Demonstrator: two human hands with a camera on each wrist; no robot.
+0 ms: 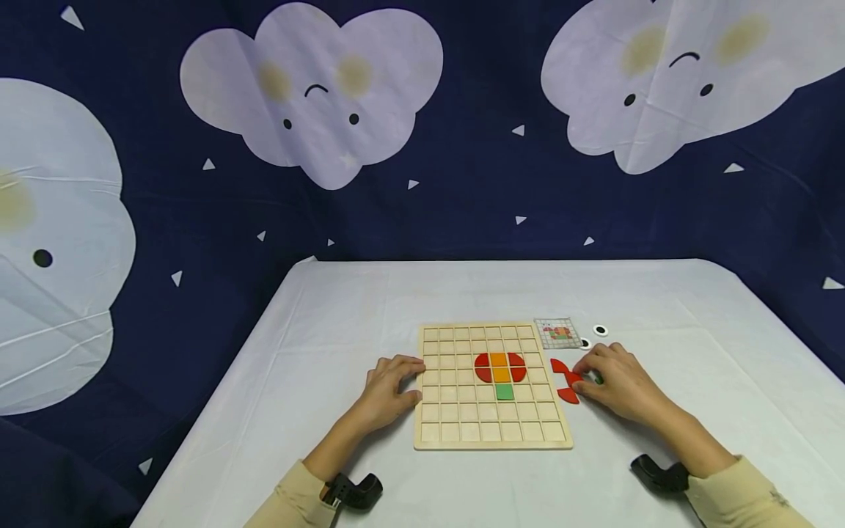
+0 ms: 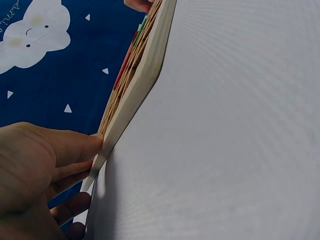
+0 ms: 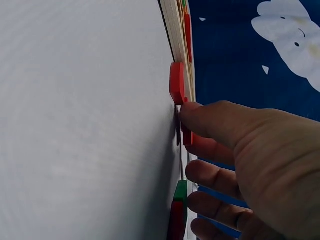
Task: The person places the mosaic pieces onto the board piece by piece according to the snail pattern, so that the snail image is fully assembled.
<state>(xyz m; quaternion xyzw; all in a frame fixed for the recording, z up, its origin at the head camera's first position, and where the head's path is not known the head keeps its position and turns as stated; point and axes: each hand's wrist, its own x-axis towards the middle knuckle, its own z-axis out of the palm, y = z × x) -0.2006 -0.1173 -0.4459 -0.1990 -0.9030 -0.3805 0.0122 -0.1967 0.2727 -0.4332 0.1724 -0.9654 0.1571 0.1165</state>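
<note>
A wooden grid board (image 1: 455,434) lies on the white table. On it, rounded red pieces (image 1: 483,367) flank two orange squares (image 1: 499,359), with a green square (image 1: 505,391) below them. My left hand (image 1: 389,389) rests at the board's left edge, thumb and fingers spread apart; the left wrist view shows the thumb (image 2: 82,147) against the rim. Right of the board, my right hand (image 1: 620,385) pinches a red piece (image 3: 187,135) between thumb and index finger. Another red piece (image 1: 568,396) lies beside it, and a green piece (image 1: 598,378) is partly hidden under the hand.
A small printed pattern card (image 1: 557,333) lies at the board's upper right corner. Two white discs with black centres, one of them an eye-like ring (image 1: 600,331), are near it. A dark blue cloud-print cloth (image 1: 475,220) hangs behind the table (image 1: 264,440).
</note>
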